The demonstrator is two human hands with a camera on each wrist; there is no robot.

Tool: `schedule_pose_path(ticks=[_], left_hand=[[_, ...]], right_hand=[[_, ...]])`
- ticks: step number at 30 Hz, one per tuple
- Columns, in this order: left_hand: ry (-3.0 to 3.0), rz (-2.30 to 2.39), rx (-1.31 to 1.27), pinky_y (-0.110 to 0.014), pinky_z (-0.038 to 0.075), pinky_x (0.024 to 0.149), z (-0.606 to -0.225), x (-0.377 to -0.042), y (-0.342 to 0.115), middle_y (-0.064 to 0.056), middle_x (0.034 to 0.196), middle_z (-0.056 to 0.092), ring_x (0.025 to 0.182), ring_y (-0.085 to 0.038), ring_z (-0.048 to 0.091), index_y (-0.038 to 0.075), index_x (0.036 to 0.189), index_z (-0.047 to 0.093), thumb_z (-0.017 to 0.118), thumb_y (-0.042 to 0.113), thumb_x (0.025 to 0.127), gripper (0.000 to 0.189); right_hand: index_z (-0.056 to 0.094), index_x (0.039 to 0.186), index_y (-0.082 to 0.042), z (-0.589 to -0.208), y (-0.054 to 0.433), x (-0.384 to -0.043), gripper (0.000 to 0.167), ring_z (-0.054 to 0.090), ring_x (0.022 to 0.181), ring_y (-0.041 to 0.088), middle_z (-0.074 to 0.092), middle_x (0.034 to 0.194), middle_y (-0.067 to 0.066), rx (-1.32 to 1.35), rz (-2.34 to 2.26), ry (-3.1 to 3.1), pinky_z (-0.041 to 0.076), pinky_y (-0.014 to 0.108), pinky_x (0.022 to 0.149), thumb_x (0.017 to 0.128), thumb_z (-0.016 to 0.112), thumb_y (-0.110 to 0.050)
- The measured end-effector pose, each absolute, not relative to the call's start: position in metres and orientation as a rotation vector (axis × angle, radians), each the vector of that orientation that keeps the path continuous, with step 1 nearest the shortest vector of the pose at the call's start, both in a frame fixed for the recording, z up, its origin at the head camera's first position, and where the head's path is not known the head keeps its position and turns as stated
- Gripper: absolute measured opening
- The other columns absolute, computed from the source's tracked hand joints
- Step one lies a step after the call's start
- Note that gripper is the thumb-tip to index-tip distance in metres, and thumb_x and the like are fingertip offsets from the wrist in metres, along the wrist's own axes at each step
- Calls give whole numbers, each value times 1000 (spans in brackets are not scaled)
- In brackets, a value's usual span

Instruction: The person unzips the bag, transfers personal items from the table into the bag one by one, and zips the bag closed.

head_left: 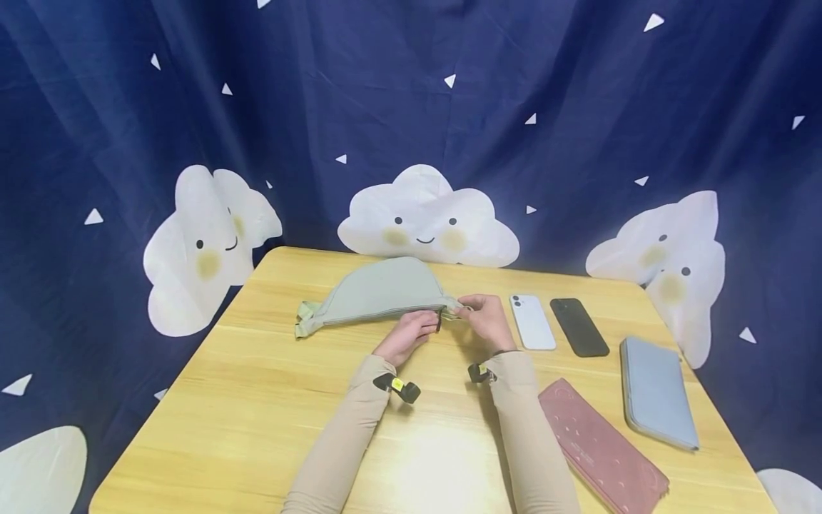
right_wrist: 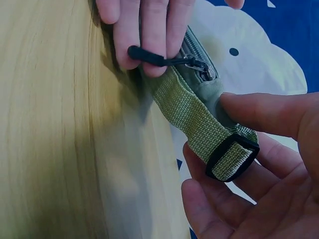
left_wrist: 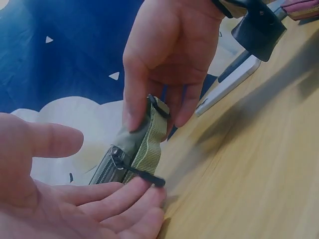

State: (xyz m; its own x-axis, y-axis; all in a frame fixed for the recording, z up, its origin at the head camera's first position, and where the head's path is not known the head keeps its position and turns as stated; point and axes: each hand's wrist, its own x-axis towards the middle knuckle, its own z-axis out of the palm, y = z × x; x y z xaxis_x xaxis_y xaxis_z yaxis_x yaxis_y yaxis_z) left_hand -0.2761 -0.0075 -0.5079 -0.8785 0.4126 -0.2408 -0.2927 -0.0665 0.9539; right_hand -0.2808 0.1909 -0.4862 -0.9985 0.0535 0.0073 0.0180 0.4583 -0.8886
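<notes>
A grey-green waist bag [head_left: 382, 285] lies at the back of the table, its zipper edge towards me. At its right end my right hand [head_left: 489, 320] pinches the corner between thumb and fingers, beside the light green strap [right_wrist: 192, 112] and its black buckle [right_wrist: 233, 157]. My left hand [head_left: 407, 335] is at the zipper's right end with its fingers extended. The black zipper pull [right_wrist: 147, 56] lies across those fingertips, while the left thumb [left_wrist: 55, 140] stands apart from it. The metal slider [left_wrist: 117, 157] sits at the end of the zipper teeth.
Right of the bag lie a white phone [head_left: 533, 323] and a black phone [head_left: 579, 327]. Farther right is a blue-grey zip wallet [head_left: 658, 391]. A dark pink pouch [head_left: 600, 446] lies beside my right forearm. Behind the wooden table [head_left: 257, 414] hangs a dark blue curtain [head_left: 385, 86] with clouds.
</notes>
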Motion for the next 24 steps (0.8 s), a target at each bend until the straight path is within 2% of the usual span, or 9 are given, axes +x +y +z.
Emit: schedule_pose_path(ticks=[4, 8, 14, 17, 24], left_hand=[[1714, 2024, 56, -42, 46, 115, -508, -276, -8, -22, 143, 58, 123, -26, 64, -4, 144, 49, 49, 22, 108, 45], [1655, 2059, 36, -33, 55, 102, -509, -277, -8, -22, 133, 66, 103, -14, 69, -4, 138, 55, 51, 20, 106, 40], [1590, 2093, 63, -27, 59, 93, -513, -280, -10, -29, 134, 64, 100, -17, 72, -8, 139, 55, 47, 16, 108, 40], [1616, 2075, 82, -24, 59, 88, -514, -279, -10, -29, 135, 64, 99, -16, 74, -8, 139, 56, 48, 14, 107, 39], [1673, 2094, 58, -18, 59, 72, -519, -280, -9, -16, 107, 79, 85, -11, 77, -11, 128, 63, 62, 9, 101, 33]], right_hand=[[71, 122, 2, -488, 191, -281, 32, 71, 112, 38, 72, 124, 24, -77, 1627, -2651, 46, 52, 111, 93, 71, -12], [71, 122, 1, -489, 191, -282, 32, 70, 115, 38, 72, 124, 24, -93, 1650, -2639, 44, 52, 113, 92, 71, -11], [70, 123, 2, -490, 191, -284, 32, 67, 120, 40, 72, 123, 25, -83, 1642, -2649, 42, 53, 115, 93, 71, -10], [70, 123, 2, -490, 192, -284, 32, 68, 119, 40, 72, 123, 25, -77, 1635, -2657, 43, 53, 114, 93, 71, -10], [71, 123, 1, -491, 194, -283, 33, 67, 121, 39, 72, 125, 24, -65, 1611, -2678, 44, 54, 114, 93, 71, -12]])
